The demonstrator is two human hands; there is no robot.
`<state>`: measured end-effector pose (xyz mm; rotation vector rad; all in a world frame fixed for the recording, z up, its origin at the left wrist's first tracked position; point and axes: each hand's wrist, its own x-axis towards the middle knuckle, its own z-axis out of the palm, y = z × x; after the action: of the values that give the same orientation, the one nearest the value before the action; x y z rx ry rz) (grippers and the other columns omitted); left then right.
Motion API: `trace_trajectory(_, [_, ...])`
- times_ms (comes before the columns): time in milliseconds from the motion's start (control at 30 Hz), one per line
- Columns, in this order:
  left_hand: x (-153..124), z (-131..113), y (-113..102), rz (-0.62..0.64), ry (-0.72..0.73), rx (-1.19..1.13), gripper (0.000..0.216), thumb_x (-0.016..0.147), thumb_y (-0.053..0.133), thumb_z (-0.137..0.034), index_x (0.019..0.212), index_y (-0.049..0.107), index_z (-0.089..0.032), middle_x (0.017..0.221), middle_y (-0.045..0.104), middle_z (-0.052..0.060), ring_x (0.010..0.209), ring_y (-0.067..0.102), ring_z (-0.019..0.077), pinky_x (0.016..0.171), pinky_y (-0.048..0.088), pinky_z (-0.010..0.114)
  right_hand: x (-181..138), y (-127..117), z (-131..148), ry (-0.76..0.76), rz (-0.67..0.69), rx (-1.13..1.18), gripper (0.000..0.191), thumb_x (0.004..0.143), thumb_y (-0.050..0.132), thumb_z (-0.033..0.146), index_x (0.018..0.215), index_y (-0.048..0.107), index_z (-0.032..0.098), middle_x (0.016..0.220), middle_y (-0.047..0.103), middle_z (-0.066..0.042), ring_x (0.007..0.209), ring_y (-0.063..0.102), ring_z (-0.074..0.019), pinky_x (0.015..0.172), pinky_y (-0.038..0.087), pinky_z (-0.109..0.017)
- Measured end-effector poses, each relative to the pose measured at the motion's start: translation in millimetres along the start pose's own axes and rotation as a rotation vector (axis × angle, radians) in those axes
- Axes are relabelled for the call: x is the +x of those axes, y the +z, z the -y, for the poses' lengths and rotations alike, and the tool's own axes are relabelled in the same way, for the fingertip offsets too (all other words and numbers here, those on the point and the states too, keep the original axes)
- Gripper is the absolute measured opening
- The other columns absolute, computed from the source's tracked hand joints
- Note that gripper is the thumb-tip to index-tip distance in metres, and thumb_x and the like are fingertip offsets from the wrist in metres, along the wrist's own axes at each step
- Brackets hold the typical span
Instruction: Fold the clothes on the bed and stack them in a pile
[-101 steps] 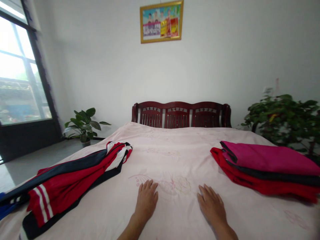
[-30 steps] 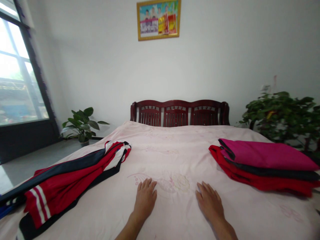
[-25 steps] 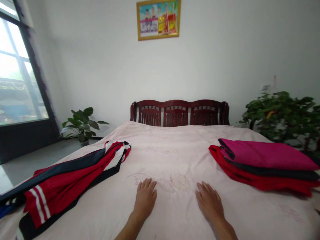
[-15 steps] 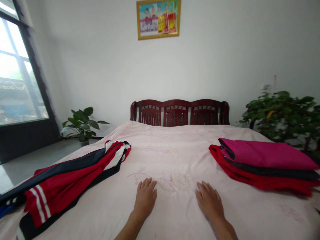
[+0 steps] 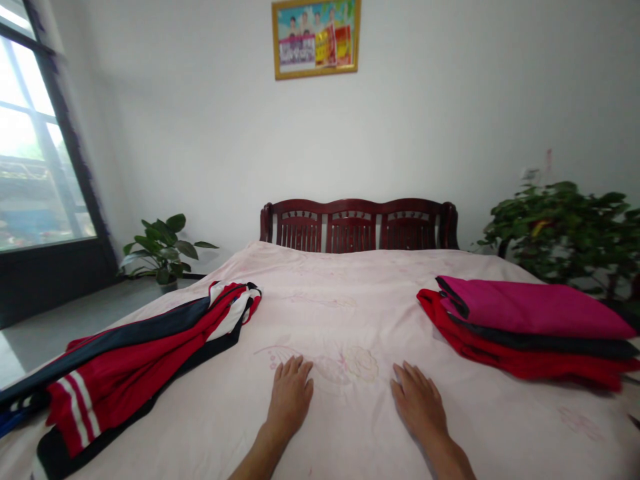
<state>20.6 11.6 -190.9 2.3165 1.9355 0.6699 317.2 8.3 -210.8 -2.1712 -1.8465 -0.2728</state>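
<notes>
The left hand (image 5: 291, 393) and right hand (image 5: 420, 401) rest apart, palms down, fingers extended, on a pale pink cloth (image 5: 345, 327) with fine creases and a floral pattern. At left lies an elongated garment pile (image 5: 150, 361) of red, navy and white fabric, two white stripes crossing its near end. At right sits a flat folded stack (image 5: 530, 317): magenta over dark over red. Behind stands a dark red slatted backrest (image 5: 351, 230).

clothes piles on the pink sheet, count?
2: the striped pile left of the left hand, the magenta-topped pile right of the right hand. More may lie out of frame.
</notes>
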Motion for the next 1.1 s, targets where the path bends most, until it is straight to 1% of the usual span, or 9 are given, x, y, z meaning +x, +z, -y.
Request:
trace_trajectory(300, [1, 2, 4, -0.004, -0.002, -0.004, 0.044, 0.092, 0.044, -0.021, 0.132, 0.06, -0.027, 0.144, 0.056, 0.005, 0.137, 0.043, 0.0245, 0.118, 0.024, 0.047, 0, -3, 0, -0.002, 0.021, -0.023, 0.047, 0.097, 0.037, 0.031, 0.136, 0.059, 0.021, 0.148, 0.052, -0.01, 0.139, 0.043, -0.0277, 0.115, 0.03, -0.048])
trace_trajectory(500, [0, 0, 1, 0.007, -0.007, 0.003, 0.044, 0.093, 0.043, -0.022, 0.133, 0.06, -0.027, 0.145, 0.055, 0.005, 0.138, 0.042, 0.0248, 0.119, 0.024, 0.047, 0, -5, 1, 0.001, 0.049, -0.035, 0.048, 0.098, 0.034, 0.031, 0.138, 0.057, 0.02, 0.149, 0.05, -0.009, 0.14, 0.041, -0.0274, 0.115, 0.029, -0.047])
trace_trajectory(733, [0, 0, -1, 0.027, -0.002, 0.014, 0.045, 0.093, 0.041, -0.022, 0.134, 0.059, -0.025, 0.146, 0.054, 0.006, 0.139, 0.041, 0.0257, 0.119, 0.024, 0.048, -1, -7, 2, -0.004, 0.051, -0.037, 0.048, 0.098, 0.034, 0.032, 0.138, 0.058, 0.02, 0.149, 0.051, -0.01, 0.14, 0.042, -0.0279, 0.115, 0.029, -0.047])
trace_trajectory(933, [0, -1, -2, 0.062, -0.007, 0.007, 0.048, 0.091, 0.042, -0.023, 0.136, 0.057, -0.026, 0.148, 0.052, 0.006, 0.14, 0.04, 0.0257, 0.12, 0.023, 0.048, -1, -6, 2, -0.004, 0.028, -0.022, 0.047, 0.097, 0.035, 0.032, 0.137, 0.058, 0.021, 0.148, 0.051, -0.009, 0.139, 0.043, -0.0276, 0.115, 0.029, -0.048])
trace_trajectory(1033, [1, 5, 1, 0.072, -0.017, -0.006, 0.052, 0.091, 0.042, -0.023, 0.142, 0.052, -0.022, 0.15, 0.05, 0.008, 0.142, 0.039, 0.0241, 0.12, 0.024, 0.043, -1, -7, 2, -0.011, 0.021, 0.0, 0.047, 0.097, 0.036, 0.031, 0.136, 0.059, 0.02, 0.147, 0.052, -0.011, 0.139, 0.043, -0.0283, 0.115, 0.03, -0.048])
trace_trajectory(1100, [6, 17, -1, 0.041, -0.063, 0.025, 0.055, 0.09, 0.043, -0.022, 0.145, 0.049, -0.017, 0.151, 0.05, 0.01, 0.143, 0.037, 0.0241, 0.119, 0.026, 0.04, -1, -7, 2, -0.011, 0.028, 0.001, 0.047, 0.096, 0.036, 0.03, 0.136, 0.059, 0.019, 0.147, 0.052, -0.011, 0.139, 0.043, -0.0285, 0.115, 0.03, -0.048])
